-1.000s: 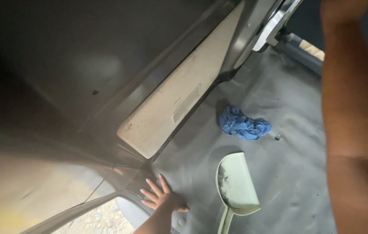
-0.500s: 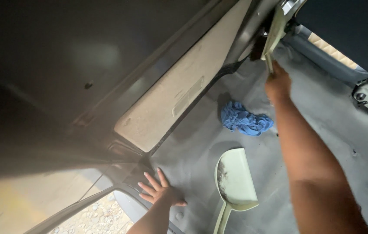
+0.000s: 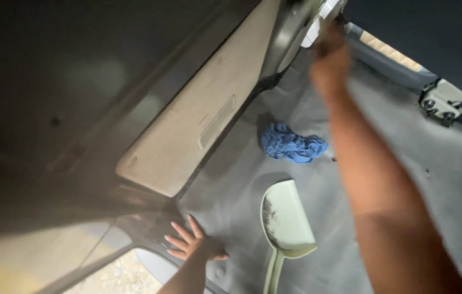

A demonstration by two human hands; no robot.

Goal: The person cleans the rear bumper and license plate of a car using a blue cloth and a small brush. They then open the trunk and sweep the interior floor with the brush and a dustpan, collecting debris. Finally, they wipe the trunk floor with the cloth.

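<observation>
The scene is the grey carpeted floor [image 3: 383, 163] of a vehicle interior, seen from above. A pale green dustpan [image 3: 287, 220] lies flat on this floor and serves as the reference point here.

Left hand [image 3: 193, 245]: pressed palm-down on the carpet just beside the dustpan's left edge, at the door sill. Fingers spread, flat, grasping nothing.

Right hand [image 3: 329, 60]: raised well beyond the dustpan's far end, at the top of the frame, up against a pale plastic fitting [image 3: 321, 19]. The hand is motion-blurred; whether it is clenched on that fitting or only touching it cannot be told.

Dustpan: tray towards the far side, handle pointing to the near edge of the view. Dark dirt marks the left inside of the tray. Neither hand touches it.

A crumpled blue cloth [image 3: 292, 144] lies on the carpet just past the dustpan's far end, apart from it. A few dark crumbs sit to the cloth's right.

A beige trim panel [image 3: 198, 120], long and flat with a rectangular recess, runs diagonally to the dustpan's far left. A grey metal bracket [image 3: 448, 100] is fixed to the floor well off to the far right.
</observation>
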